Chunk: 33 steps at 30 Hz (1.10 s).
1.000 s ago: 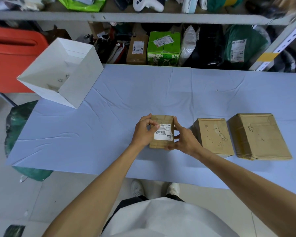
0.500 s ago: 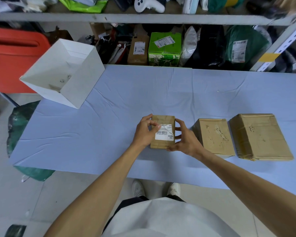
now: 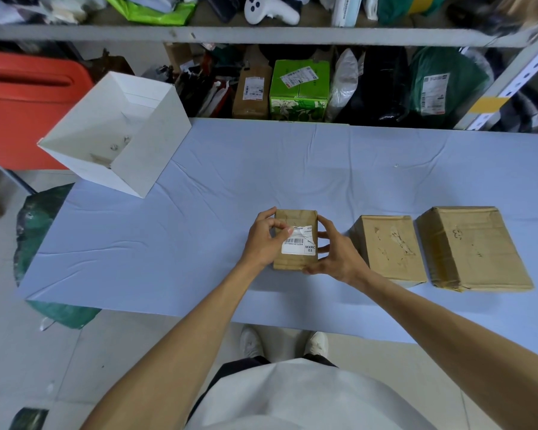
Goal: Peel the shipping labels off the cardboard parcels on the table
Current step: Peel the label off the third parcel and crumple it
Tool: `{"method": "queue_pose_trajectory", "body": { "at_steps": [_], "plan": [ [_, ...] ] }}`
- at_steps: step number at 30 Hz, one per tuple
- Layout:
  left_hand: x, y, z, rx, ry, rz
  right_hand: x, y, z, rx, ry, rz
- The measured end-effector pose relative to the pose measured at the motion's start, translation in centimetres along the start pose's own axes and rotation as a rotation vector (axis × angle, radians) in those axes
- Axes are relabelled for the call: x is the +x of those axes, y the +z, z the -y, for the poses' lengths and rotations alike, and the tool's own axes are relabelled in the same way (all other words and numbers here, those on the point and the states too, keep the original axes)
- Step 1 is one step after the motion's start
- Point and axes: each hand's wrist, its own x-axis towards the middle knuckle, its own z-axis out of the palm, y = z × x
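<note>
A small brown cardboard parcel (image 3: 295,216) lies on the blue-covered table (image 3: 199,231) in front of me. A white shipping label (image 3: 298,245) with a barcode is stuck on its top, its upper left corner lifted and creased. My left hand (image 3: 263,240) pinches that lifted corner between thumb and fingers. My right hand (image 3: 334,252) grips the parcel's right side. To the right lie two more cardboard parcels, a medium one (image 3: 389,246) and a larger one (image 3: 469,246), both with torn patches and no label on top.
An open white box (image 3: 143,156) stands tilted at the table's far left corner. Shelves (image 3: 261,34) behind the table hold bags and labelled packages, among them a green carton (image 3: 298,88). A red bin (image 3: 22,103) stands at left, a green bag (image 3: 35,218) under the table edge.
The label's upper left corner has come up from the parcel under my left fingers. My right hand has shifted slightly along the parcel's right side.
</note>
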Motion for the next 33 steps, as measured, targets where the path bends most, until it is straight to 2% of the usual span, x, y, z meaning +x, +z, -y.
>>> {"method": "queue_pose_trajectory", "body": {
  "at_steps": [33],
  "plan": [
    [-0.19,-0.15,-0.35,-0.030,-0.017,0.007,0.21,0.01,-0.03,0.008,0.013,0.015]
  ]
}}
